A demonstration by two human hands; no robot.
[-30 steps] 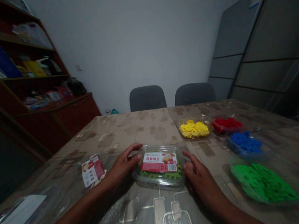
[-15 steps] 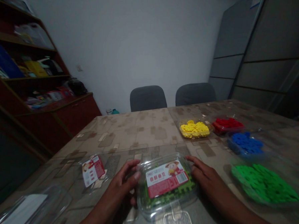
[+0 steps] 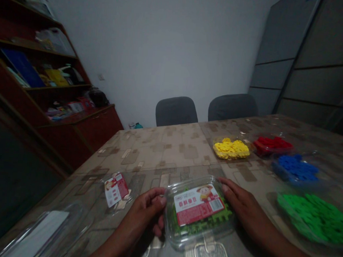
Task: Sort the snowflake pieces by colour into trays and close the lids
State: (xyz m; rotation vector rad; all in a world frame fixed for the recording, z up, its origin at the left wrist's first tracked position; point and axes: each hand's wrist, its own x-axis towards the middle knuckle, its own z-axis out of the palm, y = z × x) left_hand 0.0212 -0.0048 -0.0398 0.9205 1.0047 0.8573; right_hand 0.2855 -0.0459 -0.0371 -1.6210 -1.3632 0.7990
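Note:
A clear plastic box [image 3: 198, 237] with a red and white label on its lid rests on the table in front of me. Green notched pieces show through it. My left hand [image 3: 151, 210] is curled against its left side, thumb and fingertips at the rim. At the right side, my right hand [image 3: 237, 197] grips the edge, its fingers partly hidden behind the lid. Off to the left lie a clear lid [image 3: 116, 190] with a similar label and another clear lid [image 3: 44, 229] with a white label.
On the right stand open clear boxes holding yellow pieces [image 3: 231, 148], red pieces [image 3: 272, 145], blue pieces [image 3: 297, 167] and bright green pieces [image 3: 318, 216]. Two grey chairs [image 3: 176, 111] are behind the patterned table [image 3: 156, 148]. A wooden shelf unit [image 3: 82, 127] is at left.
The view has swung slightly left, so everything appears a little further right. Both hands stay at the sides of the labelled box, which shows no clear movement on the table.

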